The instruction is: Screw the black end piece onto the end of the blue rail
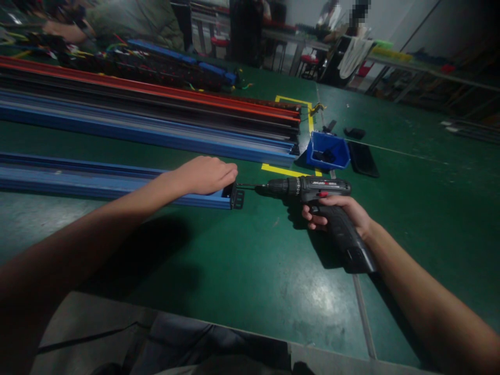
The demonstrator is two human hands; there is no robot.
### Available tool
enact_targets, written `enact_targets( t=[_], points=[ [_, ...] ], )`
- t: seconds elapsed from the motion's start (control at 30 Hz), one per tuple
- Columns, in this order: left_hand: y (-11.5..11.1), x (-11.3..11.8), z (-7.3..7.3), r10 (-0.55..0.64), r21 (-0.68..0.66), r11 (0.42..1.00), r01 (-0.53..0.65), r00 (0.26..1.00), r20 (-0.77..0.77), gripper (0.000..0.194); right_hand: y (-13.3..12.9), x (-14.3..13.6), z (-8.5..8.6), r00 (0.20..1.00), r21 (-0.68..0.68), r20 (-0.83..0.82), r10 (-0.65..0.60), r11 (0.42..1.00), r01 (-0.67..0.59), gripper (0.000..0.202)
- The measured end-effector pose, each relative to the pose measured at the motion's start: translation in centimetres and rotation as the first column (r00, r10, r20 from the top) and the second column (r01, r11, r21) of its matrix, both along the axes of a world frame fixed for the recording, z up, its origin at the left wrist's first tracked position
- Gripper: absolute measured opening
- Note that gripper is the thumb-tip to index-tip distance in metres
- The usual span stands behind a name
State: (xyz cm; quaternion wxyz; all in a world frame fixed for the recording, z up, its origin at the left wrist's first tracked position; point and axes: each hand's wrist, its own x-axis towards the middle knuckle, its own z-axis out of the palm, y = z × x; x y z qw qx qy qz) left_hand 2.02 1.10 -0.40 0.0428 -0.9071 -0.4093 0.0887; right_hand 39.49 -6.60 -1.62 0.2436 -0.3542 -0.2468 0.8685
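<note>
My right hand [339, 213] is wrapped around the grip of a black cordless drill [324, 188], which lies level and points left. Its long thin bit [250, 185] reaches to the end of a long blue metal rail [97, 179]. A black end bracket [237, 199] with slots sits on that end. My left hand [207, 176] is closed over the rail's end, with its fingertips at the bracket. The fingers' far side is hidden. Whether the bit's tip touches a screw is too small to tell.
Behind lie more blue rails [156, 133], black ones and an orange rail [156, 86]. A blue bin [328, 151] with small black parts stands by yellow tape [289, 170], beside a dark flat object [364, 158]. Wired strips [175, 67] and another person's arm [66, 32] are at the back left.
</note>
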Motion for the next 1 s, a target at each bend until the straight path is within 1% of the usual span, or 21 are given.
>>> enact_targets(
  t=[0.2, 0.67, 1.0],
  points=[
    [0.08, 0.02, -0.05, 0.019, -0.005, 1.0, -0.019, 0.999, -0.028, 0.052, 0.01, 0.0, -0.17, 1.0, 0.001, 0.014, -0.003, 1.0, 0.003, 0.027],
    [-0.05, -0.01, 0.06, 0.003, 0.017, 1.0, -0.003, 1.0, -0.009, 0.051, -0.13, -0.16, 0.28, 0.999, -0.027, 0.041, -0.036, 0.999, 0.037, 0.025],
    [-0.07, 0.07, 0.21, 0.008, -0.016, 1.0, -0.008, 1.0, 0.013, 0.054, -0.1, -0.16, 0.21, 0.999, -0.004, 0.026, -0.019, 1.0, 0.019, 0.022]
  ],
)
